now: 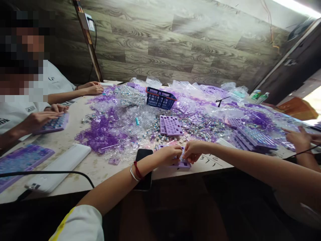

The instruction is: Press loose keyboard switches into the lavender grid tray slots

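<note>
A purple keyboard plate with square cutouts lies at the table's near edge, under both of my hands. My left hand rests over its left part, fingers curled in a pinch; whatever is between them is hidden. From the right, my right hand reaches over the plate's other side with thumb and fingertips pressed together, on something too small to make out. Small pale pieces show in the plate between the hands. Just beyond lie two stacked purple plates, among scattered small key switches.
A black phone lies partly under my left forearm. Heaps of purple keycaps, clear pieces and a dark basket fill the middle. Stacked keyboards stand right. Co-workers' hands work at left and far right. A white power strip lies left.
</note>
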The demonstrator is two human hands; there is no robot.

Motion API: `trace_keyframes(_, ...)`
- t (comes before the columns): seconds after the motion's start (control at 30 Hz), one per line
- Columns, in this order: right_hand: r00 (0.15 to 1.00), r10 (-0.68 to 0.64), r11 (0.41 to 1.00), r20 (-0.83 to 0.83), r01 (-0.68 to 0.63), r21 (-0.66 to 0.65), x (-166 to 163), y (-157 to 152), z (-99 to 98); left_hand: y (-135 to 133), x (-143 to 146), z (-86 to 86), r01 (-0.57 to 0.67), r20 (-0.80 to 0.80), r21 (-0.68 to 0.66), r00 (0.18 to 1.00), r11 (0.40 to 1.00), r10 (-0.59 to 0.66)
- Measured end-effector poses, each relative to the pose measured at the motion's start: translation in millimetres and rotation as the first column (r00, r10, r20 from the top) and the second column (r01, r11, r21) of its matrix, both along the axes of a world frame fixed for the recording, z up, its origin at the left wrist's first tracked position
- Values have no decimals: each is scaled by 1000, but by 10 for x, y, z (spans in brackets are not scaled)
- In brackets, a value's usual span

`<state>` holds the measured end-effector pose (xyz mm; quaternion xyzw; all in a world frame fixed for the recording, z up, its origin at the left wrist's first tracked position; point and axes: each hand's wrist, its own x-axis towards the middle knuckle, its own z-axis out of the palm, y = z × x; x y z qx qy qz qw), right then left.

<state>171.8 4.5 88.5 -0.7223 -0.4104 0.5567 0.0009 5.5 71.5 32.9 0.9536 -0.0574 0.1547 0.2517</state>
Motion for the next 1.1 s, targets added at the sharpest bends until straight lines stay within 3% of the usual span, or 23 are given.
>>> trace_keyframes(0.4, 994, -69, 976, 79, 51, 214, 4, -275, -187, 56, -2, -18, -1, 20, 17, 1000, 1000, 1)
trace_keyframes(0.5, 990, -136, 965, 49, 121, 232, 1, -344, -213, 251, -43, 49, -169, 85, 2, 982, 986, 168)
trace_keyframes(0.6, 975, -218, 944, -35, 220, 245, -6, -433, -261, 512, -132, 91, -478, 75, 55, 878, 877, 474)
trace_keyframes(0.7, 949, -284, 911, -134, 311, 272, -8, -521, -366, 665, -207, 66, -612, -35, 113, 785, 783, 619)
trace_keyframes(0.9, 889, -348, 838, -297, 437, 326, 14, -553, -619, 591, -182, -40, -639, -120, 124, 750, 760, 650)
trace_keyframes(1.03, 893, -360, 807, -269, 443, 390, 37, -548, -702, 557, -149, -52, -640, -116, 83, 755, 764, 645)
trace_keyframes(1.1, 887, -399, 750, -235, 462, 473, 30, -588, -733, 546, -140, -22, -655, -86, 25, 751, 755, 654)
